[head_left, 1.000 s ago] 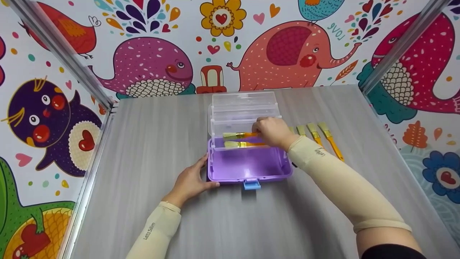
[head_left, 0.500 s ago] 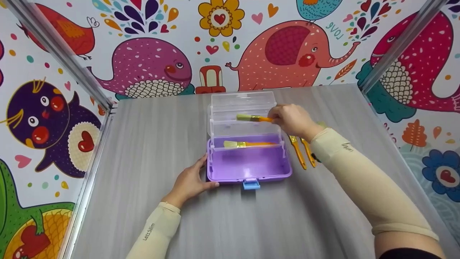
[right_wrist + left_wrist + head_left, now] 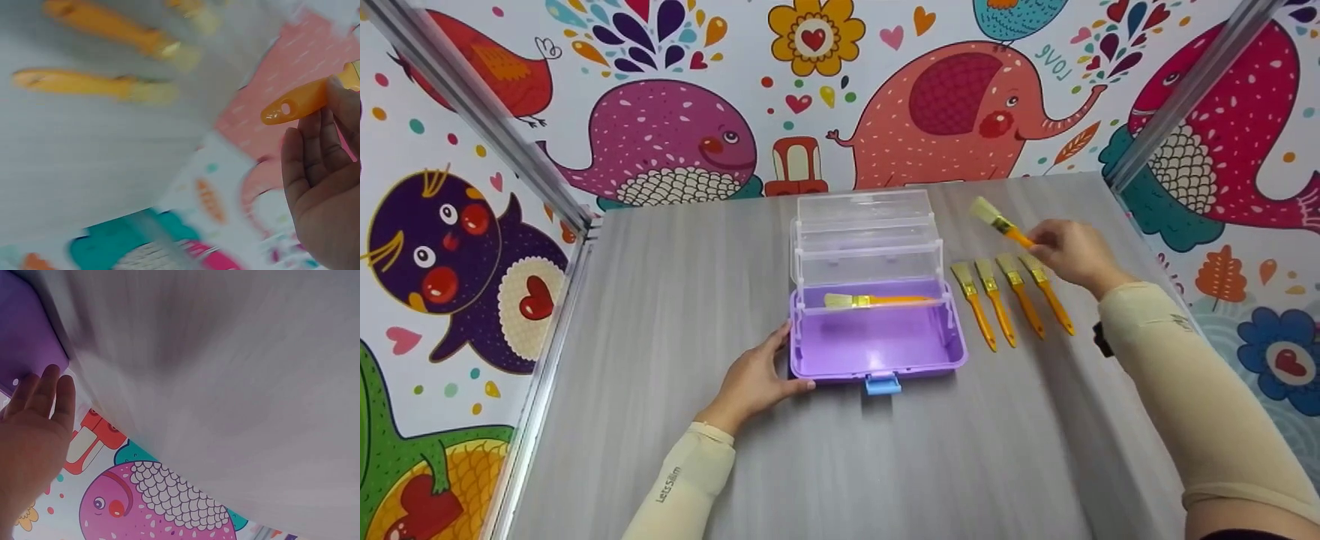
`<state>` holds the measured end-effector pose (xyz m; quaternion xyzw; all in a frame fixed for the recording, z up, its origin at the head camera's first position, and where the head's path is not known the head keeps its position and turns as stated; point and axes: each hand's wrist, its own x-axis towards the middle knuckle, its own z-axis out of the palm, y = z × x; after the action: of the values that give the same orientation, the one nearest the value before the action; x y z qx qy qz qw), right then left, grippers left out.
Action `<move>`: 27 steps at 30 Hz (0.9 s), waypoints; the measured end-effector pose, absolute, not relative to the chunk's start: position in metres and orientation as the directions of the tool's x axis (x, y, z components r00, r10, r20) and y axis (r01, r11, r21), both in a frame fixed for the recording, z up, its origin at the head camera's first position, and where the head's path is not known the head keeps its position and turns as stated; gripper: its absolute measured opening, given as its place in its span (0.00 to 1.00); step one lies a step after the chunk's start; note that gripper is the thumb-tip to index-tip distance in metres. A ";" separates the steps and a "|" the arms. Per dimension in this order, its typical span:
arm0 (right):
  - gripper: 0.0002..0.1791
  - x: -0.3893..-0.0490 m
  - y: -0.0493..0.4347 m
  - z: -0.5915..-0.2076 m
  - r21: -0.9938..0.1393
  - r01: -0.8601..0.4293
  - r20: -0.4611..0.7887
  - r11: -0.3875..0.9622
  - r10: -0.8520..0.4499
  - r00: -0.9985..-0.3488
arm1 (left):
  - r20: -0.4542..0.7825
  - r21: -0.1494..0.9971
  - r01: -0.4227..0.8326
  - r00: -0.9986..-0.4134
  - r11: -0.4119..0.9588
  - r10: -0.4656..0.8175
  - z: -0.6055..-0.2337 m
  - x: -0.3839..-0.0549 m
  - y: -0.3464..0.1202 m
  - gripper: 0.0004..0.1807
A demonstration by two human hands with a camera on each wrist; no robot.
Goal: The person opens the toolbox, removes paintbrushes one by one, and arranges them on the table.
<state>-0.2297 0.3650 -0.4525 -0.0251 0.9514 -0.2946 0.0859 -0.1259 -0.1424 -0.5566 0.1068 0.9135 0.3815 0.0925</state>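
Note:
My right hand (image 3: 1072, 251) pinches a paintbrush (image 3: 997, 219) by its orange handle, bristles toward the upper left. It hovers over the far end of a row of several similar paintbrushes (image 3: 1018, 292) on the table. In the right wrist view, the holed handle end (image 3: 292, 104) sticks out past my thumb. A purple box (image 3: 877, 345) with raised clear trays and a blue latch stands open in the middle. One more paintbrush (image 3: 877, 301) lies across its lowest clear tray. My left hand (image 3: 754, 382) rests against the box's left side with fairly straight fingers (image 3: 42, 394).
A grey wood-grain table (image 3: 682, 285) carries everything. Printed cartoon walls (image 3: 675, 135) and metal frame posts (image 3: 1192, 97) bound it at the back and sides. The box's clear upper trays (image 3: 870, 225) tilt back toward the rear wall.
My right hand has lifted a paintbrush from the box's tray and carried it right, over the row of brushes. One brush stays in the tray. The left hand stays at the box.

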 end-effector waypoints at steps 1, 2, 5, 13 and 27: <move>0.13 -0.227 0.375 -0.457 -0.575 0.036 -0.170 0.818 -0.077 -0.982 | -0.091 0.716 0.121 -0.960 0.688 0.264 -0.557 -0.126 -0.143 0.61; 0.14 -0.224 0.385 -0.463 -0.579 0.063 -0.190 0.813 -0.059 -0.980 | -0.089 0.716 0.122 -0.961 0.687 0.263 -0.557 -0.126 -0.143 0.61; 0.16 -0.215 0.411 -0.478 -0.582 0.159 -0.254 0.797 0.007 -0.967 | -0.090 0.718 0.118 -0.961 0.686 0.260 -0.557 -0.125 -0.143 0.61; 0.23 -0.192 0.454 -0.511 -0.568 0.376 -0.424 0.733 0.131 -0.896 | -0.081 0.716 0.131 -0.960 0.685 0.268 -0.557 -0.125 -0.143 0.61; 0.23 -0.188 0.446 -0.534 -0.534 0.479 -0.480 0.697 0.217 -0.850 | -0.090 0.707 0.126 -0.960 0.696 0.265 -0.558 -0.125 -0.144 0.62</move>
<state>-0.1876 0.4458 -0.5343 0.1932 0.9005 -0.3379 0.1939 -0.1254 -0.1441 -0.5575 0.1066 0.9162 0.3750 0.0926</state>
